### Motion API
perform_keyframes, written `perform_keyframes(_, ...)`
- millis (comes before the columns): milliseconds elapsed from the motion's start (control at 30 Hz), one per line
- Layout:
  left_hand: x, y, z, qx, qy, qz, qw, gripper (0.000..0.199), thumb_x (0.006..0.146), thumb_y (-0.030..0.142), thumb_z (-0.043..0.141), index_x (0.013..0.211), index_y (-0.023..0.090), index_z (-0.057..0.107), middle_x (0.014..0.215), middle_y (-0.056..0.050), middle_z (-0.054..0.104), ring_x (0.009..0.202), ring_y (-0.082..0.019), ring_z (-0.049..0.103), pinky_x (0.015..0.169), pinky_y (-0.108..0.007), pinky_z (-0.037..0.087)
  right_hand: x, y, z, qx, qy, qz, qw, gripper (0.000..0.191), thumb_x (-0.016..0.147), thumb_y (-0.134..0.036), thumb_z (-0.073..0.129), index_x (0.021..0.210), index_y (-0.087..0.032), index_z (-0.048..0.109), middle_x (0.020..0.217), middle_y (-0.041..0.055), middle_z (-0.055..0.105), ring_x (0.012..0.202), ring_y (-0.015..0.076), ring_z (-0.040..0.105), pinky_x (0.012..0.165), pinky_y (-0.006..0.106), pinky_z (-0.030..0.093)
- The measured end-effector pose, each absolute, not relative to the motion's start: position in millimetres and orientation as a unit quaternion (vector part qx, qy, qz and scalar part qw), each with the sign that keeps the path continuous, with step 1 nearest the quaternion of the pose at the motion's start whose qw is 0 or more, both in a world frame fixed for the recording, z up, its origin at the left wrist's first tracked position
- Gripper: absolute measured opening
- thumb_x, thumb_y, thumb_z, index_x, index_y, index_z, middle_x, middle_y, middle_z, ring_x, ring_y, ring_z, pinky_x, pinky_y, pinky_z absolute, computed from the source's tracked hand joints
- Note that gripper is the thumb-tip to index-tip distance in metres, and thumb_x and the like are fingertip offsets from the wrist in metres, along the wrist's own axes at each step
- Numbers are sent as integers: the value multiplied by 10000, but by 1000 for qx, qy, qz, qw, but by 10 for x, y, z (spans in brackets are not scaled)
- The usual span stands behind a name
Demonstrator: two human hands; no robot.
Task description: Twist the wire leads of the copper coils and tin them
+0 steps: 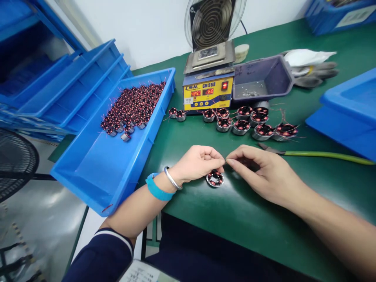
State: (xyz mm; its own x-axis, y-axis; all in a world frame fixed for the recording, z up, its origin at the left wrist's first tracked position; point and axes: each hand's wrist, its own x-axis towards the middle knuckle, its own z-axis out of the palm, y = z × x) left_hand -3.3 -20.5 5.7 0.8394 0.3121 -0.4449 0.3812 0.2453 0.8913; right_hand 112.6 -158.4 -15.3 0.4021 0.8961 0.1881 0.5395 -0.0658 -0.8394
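Dark clothing [188, 254] is seen nearest, below the front edge of the table [249, 219]; near that edge, one copper-wound ring [209, 180] is laid flat, its far rim overlapped by the left hand [202, 161]; thumb and forefinger are pressed together on that hand and likewise on the right hand [266, 172], fingertips nearly meeting, though whether wire is pinched cannot be told; along the table's left edge, similar wound parts [133, 103] are heaped in the far half of a blue tray [85, 168]; toward the back edge, pale scraps [253, 91] are held in a purple-grey bin [284, 78], beside a yellow unit [207, 102]; at the back right corner, a labelled blue bin [326, 21] is placed, its contents barely visible.
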Motion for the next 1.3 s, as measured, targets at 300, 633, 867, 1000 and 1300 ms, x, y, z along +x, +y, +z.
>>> perform_keyframes(300,-31,-201,76,617,275,-25,737,157,764,147,691,670,109,571,529,11,614,392,-17,413,436,-150,318,1082,-1581,-174,-676,-579,69,451,175,925,-275,512,843,-226,659,805,44,693,694,164,650,649,284,503)
perform_keyframes(633,-23,-215,72,621,280,-11,732,191,761,181,716,668,111,565,524,21,600,379,-9,385,424,-151,293,1092,-1615,-196,-717,-513,15,472,113,899,-226,564,846,-207,662,737,25,697,578,137,614,558,260,477)
perform_keyframes(867,-11,-210,82,622,276,-8,732,271,729,268,763,654,118,550,513,22,586,380,-11,380,416,-160,275,990,-1634,-237,-684,-574,-7,451,181,927,-158,518,916,-192,695,831,33,734,675,142,681,610,248,527)
perform_keyframes(1000,-16,-201,72,624,264,-4,736,266,709,278,762,657,123,553,511,23,594,372,-10,377,407,-161,270,998,-1642,-228,-689,-560,-9,460,145,911,-165,543,911,-183,687,769,30,716,602,136,652,584,252,529)
perform_keyframes(1300,-30,-186,52,619,247,-19,745,245,699,255,748,664,134,538,507,27,588,382,-22,415,423,-163,309,1016,-1639,-226,-695,-553,39,458,144,903,-202,556,877,-197,697,702,14,693,546,128,623,533,245,497)
